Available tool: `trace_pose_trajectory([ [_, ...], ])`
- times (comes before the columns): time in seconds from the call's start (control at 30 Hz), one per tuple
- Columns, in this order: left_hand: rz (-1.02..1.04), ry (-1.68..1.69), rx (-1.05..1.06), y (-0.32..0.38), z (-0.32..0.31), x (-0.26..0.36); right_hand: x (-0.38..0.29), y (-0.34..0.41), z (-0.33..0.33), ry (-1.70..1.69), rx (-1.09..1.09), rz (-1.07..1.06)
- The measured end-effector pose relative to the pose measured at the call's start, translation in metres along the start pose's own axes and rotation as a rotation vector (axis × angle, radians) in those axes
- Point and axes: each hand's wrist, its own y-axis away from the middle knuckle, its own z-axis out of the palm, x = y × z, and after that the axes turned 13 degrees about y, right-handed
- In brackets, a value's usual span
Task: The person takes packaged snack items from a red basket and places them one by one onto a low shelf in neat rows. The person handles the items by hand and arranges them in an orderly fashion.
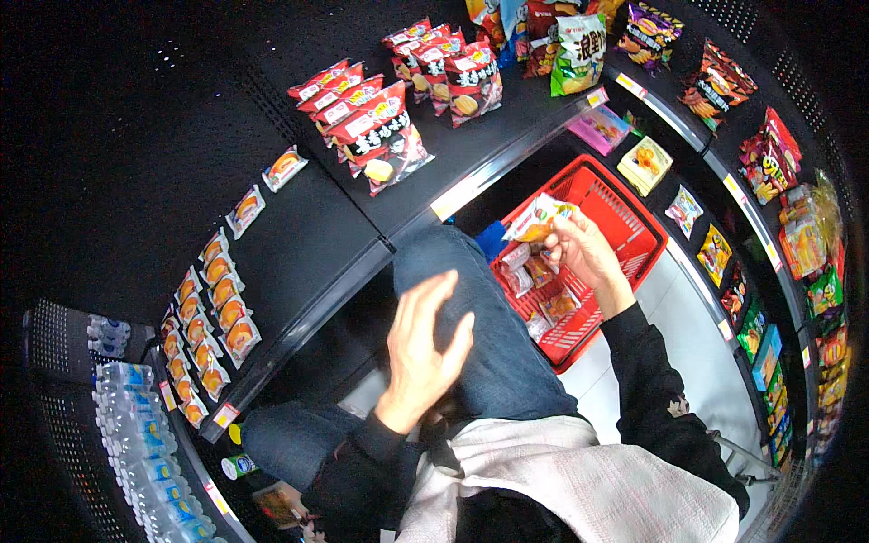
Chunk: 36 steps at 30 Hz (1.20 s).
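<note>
Pinched between the fingers of my right hand (pixel 585 246) is a small wrapped snack packet (pixel 536 218), white and orange. I have it above a red plastic shopping basket (pixel 614 197) on the floor at my right. Several small wrapped packets (pixel 560 304) lie inside that basket. Over my bent knee in dark jeans (pixel 502 353), my left hand (pixel 424 343) holds nothing, its thumb apart from the fingers. Rows of similar orange-and-white packets (pixel 231 292) stand on the black shelf (pixel 305 251) to the left.
Red potato chip bags (pixel 380 139) stand in rows farther along this shelf, beside a green-and-white snack bag (pixel 577 54). Bottled water (pixel 146 434) fills the lower left. Across the light tiled floor (pixel 686 346), another shelf run holds assorted snacks (pixel 716 250). Price-label rails (pixel 468 190) edge the shelves.
</note>
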Motion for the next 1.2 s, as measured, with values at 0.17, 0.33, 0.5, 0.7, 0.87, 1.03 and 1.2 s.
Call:
trace_pose_trajectory([
  [0.17,-0.124,0.11,0.028,-0.041,-0.019,0.011,-0.061,0.003,0.07,0.012,-0.198,-0.039],
  [0.33,-0.216,0.183,0.042,-0.056,-0.05,0.005,-0.068,-0.015,0.153,0.306,-0.403,0.006],
  [0.5,-0.346,0.286,0.107,-0.051,-0.111,-0.033,-0.051,-0.049,0.217,0.461,-0.524,-0.033],
  [0.7,-0.441,0.631,0.544,-0.055,-0.175,-0.096,-0.025,-0.103,0.274,0.58,-0.475,0.001],
  [0.87,-0.424,0.929,0.839,-0.06,-0.198,-0.131,0.004,-0.146,0.321,0.53,-0.608,0.1],
  [1.03,-0.489,0.58,0.828,-0.058,-0.211,-0.17,0.025,-0.186,0.349,0.469,-0.569,0.109],
  [1.2,-0.492,0.02,0.772,-0.052,-0.228,-0.195,0.038,-0.214,0.367,0.575,-0.499,0.121],
])
